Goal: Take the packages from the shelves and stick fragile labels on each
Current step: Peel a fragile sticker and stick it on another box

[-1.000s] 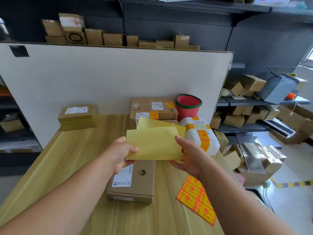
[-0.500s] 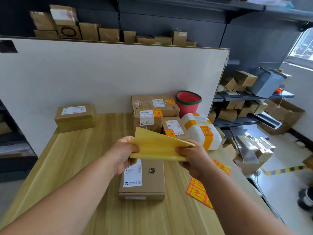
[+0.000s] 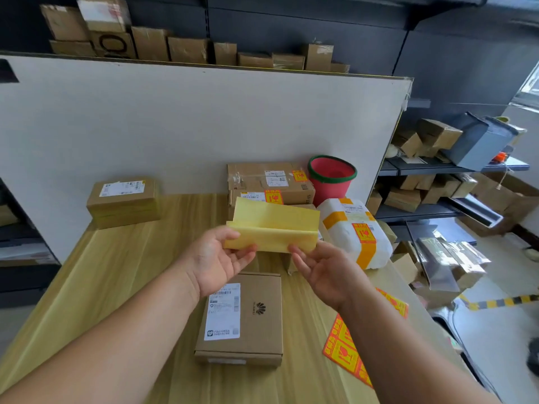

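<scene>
A person's left hand [image 3: 217,265] is pinching a folded yellow backing sheet [image 3: 272,228] between thumb and fingers [image 3: 243,252], while the right hand [image 3: 326,274], fingers spread loosely, is touching its lower edge. Below the fingers, a brown Huawei package [image 3: 250,319] is lying on the desk [image 3: 96,281]; fragile labels [image 3: 345,348] are lying to their right.

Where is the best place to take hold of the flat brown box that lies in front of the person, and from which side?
Probably the two long side edges of the brown box, grip coming from above. It lies flat with bare wooden table on its left and a gap before the orange label sheet on its right.
</scene>
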The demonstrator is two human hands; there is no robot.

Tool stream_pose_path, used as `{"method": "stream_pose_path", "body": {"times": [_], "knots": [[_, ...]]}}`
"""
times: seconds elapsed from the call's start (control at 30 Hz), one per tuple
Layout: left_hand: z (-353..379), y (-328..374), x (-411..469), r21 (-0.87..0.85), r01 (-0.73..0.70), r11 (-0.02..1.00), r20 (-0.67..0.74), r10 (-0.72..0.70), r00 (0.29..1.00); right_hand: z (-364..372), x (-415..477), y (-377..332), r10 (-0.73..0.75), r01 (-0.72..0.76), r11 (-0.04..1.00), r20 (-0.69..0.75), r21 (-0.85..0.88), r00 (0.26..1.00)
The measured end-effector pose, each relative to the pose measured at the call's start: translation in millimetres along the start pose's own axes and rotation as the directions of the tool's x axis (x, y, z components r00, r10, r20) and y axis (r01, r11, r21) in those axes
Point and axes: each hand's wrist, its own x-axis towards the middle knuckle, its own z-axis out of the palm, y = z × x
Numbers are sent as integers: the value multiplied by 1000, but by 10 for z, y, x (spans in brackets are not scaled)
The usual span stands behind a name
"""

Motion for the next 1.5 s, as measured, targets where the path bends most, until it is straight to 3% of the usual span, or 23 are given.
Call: {"method": "stream_pose_path", "body": {"times": [0.13,0.23,0.33,0.4,0.47,0.57,0.63,0.7,0.8,0.93,1.17,1.3,1.5], "knots": [[339,-81,339,460,-36,887,-272,178,946,-51,275,-258,-160,93,889,-114,-449,980],[590,-117,654,556,-81,828,-250,259,933,-195,537,-607,-264,134,754,-110,-643,958],[839,-151,1071,698,-139,702,-182,363,914,-343,855,-1037,-339,194,699,-80,-688,938],[959,-150,1386,854,-145,500,-120,461,879,-442,1129,-1372,-408,236,661,-77,-712,910],[1071,-121,1644,977,-111,185,-12,558,830,-521,1431,-1717,-483,275,613,-77,-741,872],[1278,-24,1881,959,-73,-275,231,603,763,-583,1915,-2187,-596,320,525,-73,-789,799],[1385,28,2016,877,-46,-478,349,569,745,-585,2251,-2457,-671,327,437,-62,-838,738],[1422,52,2145,807,-13,-590,398,528,750,-559,2581,-2679,-725,289,291,-13,-912,688],[1444,32,2294,741,19,-671,420,485,767,-522,3048,-2892,-729,198,88,72,-976,681],[1423,-28,2422,689,49,-723,432,465,773,-551,3558,-2893,-690,135,-91,160,-987,705],[1352,-94,2541,668,83,-740,398,449,800,-672,3950,-2626,-388,28,-399,196,-917,901],[1355,-168,2542,673,112,-731,352,450,821,-727,3915,-2612,-378,71,-384,227,-921,898],[1469,-272,2484,700,94,-708,365,467,806,-856,3405,-2701,-544,240,-201,312,-950,779]]}}
